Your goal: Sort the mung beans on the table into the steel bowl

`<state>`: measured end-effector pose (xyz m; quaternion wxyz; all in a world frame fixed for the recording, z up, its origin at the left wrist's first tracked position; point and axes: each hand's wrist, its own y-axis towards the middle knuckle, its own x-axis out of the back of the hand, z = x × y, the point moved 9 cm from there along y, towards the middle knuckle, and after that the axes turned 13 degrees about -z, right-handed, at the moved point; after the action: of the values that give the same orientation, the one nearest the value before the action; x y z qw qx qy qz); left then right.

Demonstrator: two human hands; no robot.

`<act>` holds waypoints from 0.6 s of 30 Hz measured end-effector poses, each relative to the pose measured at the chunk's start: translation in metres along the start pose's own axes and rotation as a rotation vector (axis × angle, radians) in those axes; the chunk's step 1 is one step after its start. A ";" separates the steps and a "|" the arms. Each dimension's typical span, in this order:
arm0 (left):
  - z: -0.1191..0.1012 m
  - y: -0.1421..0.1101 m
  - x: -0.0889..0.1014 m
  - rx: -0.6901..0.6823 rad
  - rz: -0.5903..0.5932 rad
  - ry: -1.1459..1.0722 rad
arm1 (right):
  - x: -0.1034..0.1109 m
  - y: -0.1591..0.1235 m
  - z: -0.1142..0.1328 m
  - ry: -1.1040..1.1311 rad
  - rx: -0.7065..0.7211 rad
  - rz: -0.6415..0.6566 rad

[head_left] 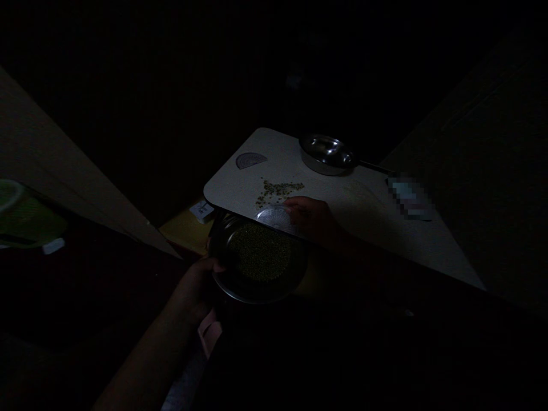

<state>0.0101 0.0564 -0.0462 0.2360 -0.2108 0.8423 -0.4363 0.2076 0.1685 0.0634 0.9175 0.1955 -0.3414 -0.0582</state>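
Note:
My left hand (pixel 199 285) grips the near rim of a wide steel bowl (pixel 259 291), which it holds just below the table edge. The bowl is full of small green grains (pixel 257 251), probably mung beans. My right hand (pixel 309 218) rests at the edge of a pale table (pixel 342 197), holding a small round steel lid (pixel 274 218) tilted over the bowl. Loose green grains (pixel 277 189) lie scattered on the tabletop just beyond the lid. Much of the bowl's side is lost in shadow.
A steel saucepan with a dark handle (pixel 327 154) stands at the table's far side. A half-round grey piece (pixel 251 160) lies at the far left, and a pixelated object (pixel 409 197) sits at the right edge. Below are a white box (pixel 201 211) and a yellow surface (pixel 184 237).

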 end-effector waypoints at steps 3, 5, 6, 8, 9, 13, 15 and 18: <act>-0.001 0.001 0.002 -0.023 -0.015 0.031 | 0.000 0.000 -0.002 0.003 -0.031 -0.014; -0.002 0.002 0.002 -0.029 -0.009 0.023 | 0.002 0.001 -0.004 0.008 -0.051 -0.037; -0.002 0.002 0.002 -0.029 -0.008 0.017 | 0.002 0.002 -0.005 0.009 -0.055 -0.044; -0.001 0.002 0.002 -0.021 -0.011 0.013 | 0.004 0.003 -0.007 0.008 -0.054 -0.055; -0.001 0.002 0.002 -0.018 -0.010 0.013 | 0.005 0.003 -0.008 0.007 -0.052 -0.059; 0.000 0.002 0.003 -0.015 -0.022 0.028 | 0.006 0.002 -0.013 0.014 -0.063 -0.070; -0.001 0.002 0.003 -0.025 -0.030 0.037 | 0.004 0.001 -0.012 0.026 -0.053 -0.061; -0.003 0.001 0.002 -0.043 -0.022 0.041 | 0.001 0.001 -0.008 0.017 -0.036 -0.083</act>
<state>0.0067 0.0576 -0.0462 0.2095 -0.2160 0.8537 -0.4250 0.2136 0.1723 0.0587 0.9205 0.1935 -0.3241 -0.1005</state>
